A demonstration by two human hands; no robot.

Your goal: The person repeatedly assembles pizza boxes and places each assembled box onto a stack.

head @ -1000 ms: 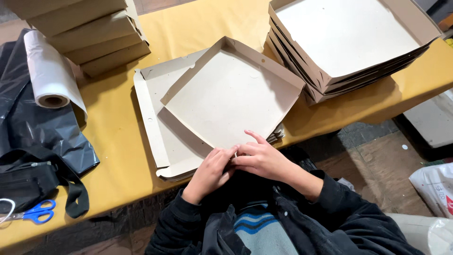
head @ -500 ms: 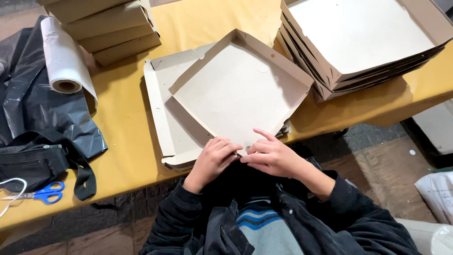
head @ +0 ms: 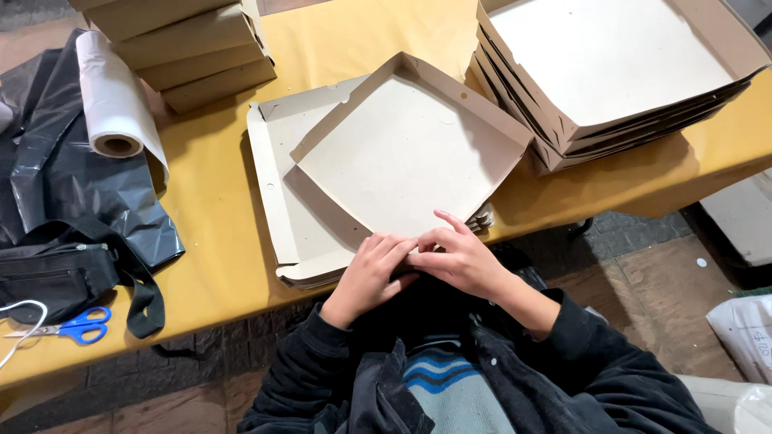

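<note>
A shallow cardboard tray, square and half folded, is held at its nearest corner, where both hands meet at the table edge. The corner is pinched by the left hand, its fingers pressed together on the flap, and the same corner is covered by the right hand, whose fingers are slightly spread over the fold. Nothing is seen inside the tray; its floor is matte grey-beige board, and low walls are raised on its far sides. Under the tray, just beyond the hands, a pile of flat unfolded blanks of the same board is lying, with small notches along the edges. Far to the right of the grip, a stack of finished trays is nested one in another, the top one empty. Far to the left and beyond, closed flat boxes are stacked, and beside them a roll of thin white film is laid on a shiny black plastic sheet. Left of the hands, a black fabric bag and blue-handled scissors are placed on the smooth yellow table.
</note>
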